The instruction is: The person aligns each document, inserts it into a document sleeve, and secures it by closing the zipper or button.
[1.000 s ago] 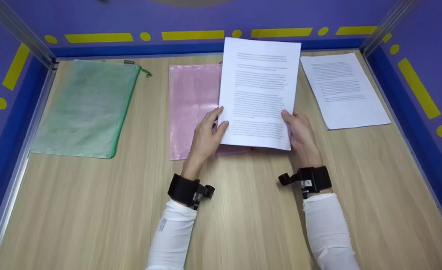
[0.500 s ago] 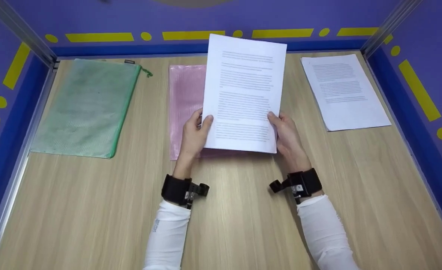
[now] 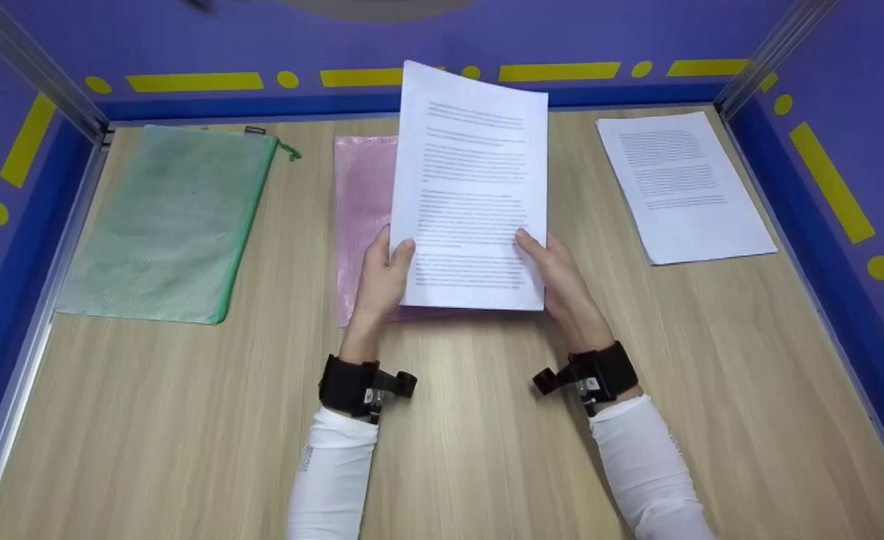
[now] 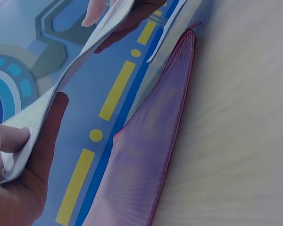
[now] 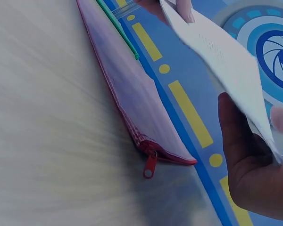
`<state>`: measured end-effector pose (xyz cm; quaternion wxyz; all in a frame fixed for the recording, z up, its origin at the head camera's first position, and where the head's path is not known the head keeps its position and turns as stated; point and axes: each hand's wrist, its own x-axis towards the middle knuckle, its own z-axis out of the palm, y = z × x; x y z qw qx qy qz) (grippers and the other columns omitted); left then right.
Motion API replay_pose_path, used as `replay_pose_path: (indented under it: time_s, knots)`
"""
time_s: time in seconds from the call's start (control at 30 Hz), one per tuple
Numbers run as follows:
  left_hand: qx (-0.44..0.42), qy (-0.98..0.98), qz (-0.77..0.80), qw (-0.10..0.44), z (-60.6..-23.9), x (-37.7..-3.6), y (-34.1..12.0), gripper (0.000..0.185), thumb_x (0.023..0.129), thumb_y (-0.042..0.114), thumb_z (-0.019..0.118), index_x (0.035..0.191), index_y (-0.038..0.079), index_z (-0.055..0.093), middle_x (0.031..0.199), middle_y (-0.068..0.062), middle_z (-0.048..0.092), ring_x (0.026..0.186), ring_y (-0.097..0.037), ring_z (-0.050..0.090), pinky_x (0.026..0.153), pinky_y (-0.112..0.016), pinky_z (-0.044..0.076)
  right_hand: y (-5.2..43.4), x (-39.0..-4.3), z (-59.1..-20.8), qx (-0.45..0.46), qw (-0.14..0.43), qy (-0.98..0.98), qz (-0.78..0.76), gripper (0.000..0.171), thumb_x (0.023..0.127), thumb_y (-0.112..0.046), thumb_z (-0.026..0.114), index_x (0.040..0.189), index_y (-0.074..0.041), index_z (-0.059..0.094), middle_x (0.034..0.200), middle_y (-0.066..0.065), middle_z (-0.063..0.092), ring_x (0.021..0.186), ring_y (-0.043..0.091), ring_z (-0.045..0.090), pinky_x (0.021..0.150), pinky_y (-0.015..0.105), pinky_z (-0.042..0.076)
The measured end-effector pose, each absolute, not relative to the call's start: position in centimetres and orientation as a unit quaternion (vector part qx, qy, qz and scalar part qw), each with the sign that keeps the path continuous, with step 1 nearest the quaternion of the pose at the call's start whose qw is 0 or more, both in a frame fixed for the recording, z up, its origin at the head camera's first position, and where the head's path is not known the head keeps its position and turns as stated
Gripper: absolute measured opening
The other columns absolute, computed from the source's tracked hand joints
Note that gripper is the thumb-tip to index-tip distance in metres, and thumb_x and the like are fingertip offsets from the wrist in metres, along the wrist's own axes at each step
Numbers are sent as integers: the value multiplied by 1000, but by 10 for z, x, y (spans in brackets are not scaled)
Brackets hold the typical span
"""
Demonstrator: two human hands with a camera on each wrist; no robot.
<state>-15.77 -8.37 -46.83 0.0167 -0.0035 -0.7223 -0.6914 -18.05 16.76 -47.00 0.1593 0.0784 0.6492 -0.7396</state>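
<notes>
A stack of printed paper (image 3: 471, 195) is held up over the table, its text facing the head camera. My left hand (image 3: 383, 277) grips its lower left edge, thumb on the front and fingers behind. On the lower right edge my right hand (image 3: 561, 281) pinches it the same way. Both wrist views show the stack bowed between thumbs and fingers, raised above the pink zip pouch (image 3: 359, 225). That pouch lies flat on the table, mostly covered by the paper in the head view. Its red zipper pull (image 5: 149, 167) shows in the right wrist view.
On the left of the wooden table (image 3: 187, 420) lies a green mesh zip pouch (image 3: 168, 225). A second printed paper stack (image 3: 685, 187) lies at the back right. Blue walls (image 3: 449, 37) with yellow marks border the table at the back and sides.
Both hands have carried the paper stack to the left, over more of the pink pouch. The left hand's fingers have gone behind the edge, and the stack now bows a little.
</notes>
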Motion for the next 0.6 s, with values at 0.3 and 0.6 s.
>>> replay_pose_path:
  time_s: [0.3, 0.6]
  knots:
    - [17, -737, -675, 23, -471, -155, -73, 38, 102, 7, 47, 139, 0, 49, 135, -19, 61, 125, -29, 59, 110, -39, 46, 177, -179, -473, 77, 163, 665, -725, 42, 103, -20, 51, 142, -7, 48, 102, -1, 73, 93, 13, 72, 74, 25, 56]
    - [-2, -760, -649, -26, -468, -154, -72, 36, 99, 11, 57, 133, -1, 55, 127, -24, 65, 112, -35, 66, 95, -41, 57, 197, -180, -471, 78, 146, 668, -725, 40, 103, -16, 50, 141, -5, 50, 101, -3, 75, 93, 13, 72, 74, 26, 57]
